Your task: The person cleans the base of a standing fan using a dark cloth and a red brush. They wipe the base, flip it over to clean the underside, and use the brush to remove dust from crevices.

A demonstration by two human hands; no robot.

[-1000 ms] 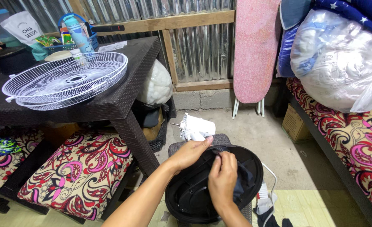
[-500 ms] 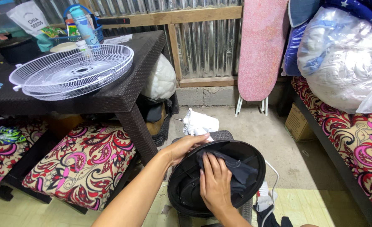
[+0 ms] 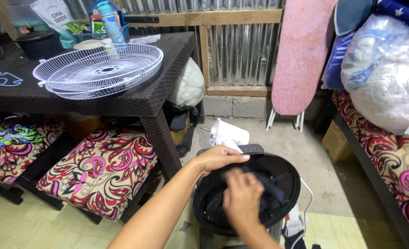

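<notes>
rubbing cloth (image 3: 264, 186) now lower, right hand (image 3: 242, 198) blurred

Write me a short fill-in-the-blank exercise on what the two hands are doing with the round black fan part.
1. The left hand grips the rim of the round black ____.
2. The right hand presses a dark ____ inside it.
3. The white wire fan guards lie on the dark ____.
4. The pink ironing board leans against the ____.

Missing words: fan base; cloth; table; wall
</notes>
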